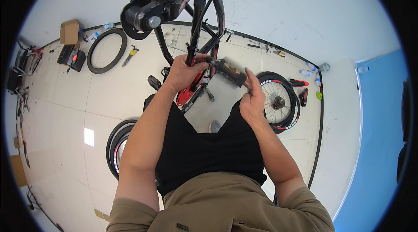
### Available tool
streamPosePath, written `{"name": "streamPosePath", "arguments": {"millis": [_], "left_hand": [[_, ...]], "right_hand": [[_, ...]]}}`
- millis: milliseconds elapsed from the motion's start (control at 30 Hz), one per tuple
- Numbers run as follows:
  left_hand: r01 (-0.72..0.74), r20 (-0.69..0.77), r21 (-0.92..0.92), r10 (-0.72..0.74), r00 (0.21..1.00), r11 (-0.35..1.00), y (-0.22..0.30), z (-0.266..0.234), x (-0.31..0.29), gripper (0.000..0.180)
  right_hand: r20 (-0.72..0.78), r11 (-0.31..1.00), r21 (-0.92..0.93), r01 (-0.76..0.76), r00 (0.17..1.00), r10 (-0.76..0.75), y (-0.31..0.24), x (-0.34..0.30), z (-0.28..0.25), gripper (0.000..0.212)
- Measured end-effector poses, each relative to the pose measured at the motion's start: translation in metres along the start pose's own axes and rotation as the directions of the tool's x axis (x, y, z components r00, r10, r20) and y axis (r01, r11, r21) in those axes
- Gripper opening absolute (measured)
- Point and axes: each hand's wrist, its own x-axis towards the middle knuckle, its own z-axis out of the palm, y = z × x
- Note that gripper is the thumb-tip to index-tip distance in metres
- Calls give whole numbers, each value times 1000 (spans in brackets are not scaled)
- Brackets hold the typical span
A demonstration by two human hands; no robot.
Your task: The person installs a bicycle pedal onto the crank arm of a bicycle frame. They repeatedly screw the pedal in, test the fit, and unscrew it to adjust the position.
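My left hand [185, 72] is closed beside the bicycle frame's thin black tube, its thumb and fingers pinching the near end of a pedal. The pedal [232, 72], black with an amber reflector, slants down to the right and is smeared by motion. At its far end is my right hand [253, 102], index finger stretched out and thumb apart, with some fingers hidden behind. The black and red bicycle frame [220, 12] stands before me, its bolted bracket [152, 12] close to the view. A red chainring cover [186, 95] shows below my left hand, near a second pedal [154, 82].
A spoked wheel [278, 101] lies at right, another wheel [115, 145] at left. Farther off are a loose tyre [107, 51], a yellow-and-grey tool [130, 55] and a cardboard box [69, 32]. Hand tools [266, 48] and plastic bottles [305, 72] line the wall.
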Motion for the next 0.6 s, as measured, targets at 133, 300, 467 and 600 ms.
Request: {"name": "streamPosePath", "arguments": {"millis": [133, 300, 467, 600], "left_hand": [[21, 11, 23, -22, 1000, 1000, 0, 1, 1, 26], [25, -13, 13, -25, 1000, 1000, 0, -2, 1, 27], [26, 13, -16, -26, 1000, 1000, 3, 1, 1, 27], [5, -10, -11, -5, 1000, 1000, 3, 0, 0, 26]], "right_hand": [[209, 809, 209, -549, 834, 511, 17, -22, 3, 64], [23, 838, 211, -504, 859, 511, 23, -19, 6, 63], [-110, 956, 241, -165, 974, 196, -3, 1, -10, 75], [-41, 969, -35, 243, 969, -244, -31, 11, -18, 83]]}}
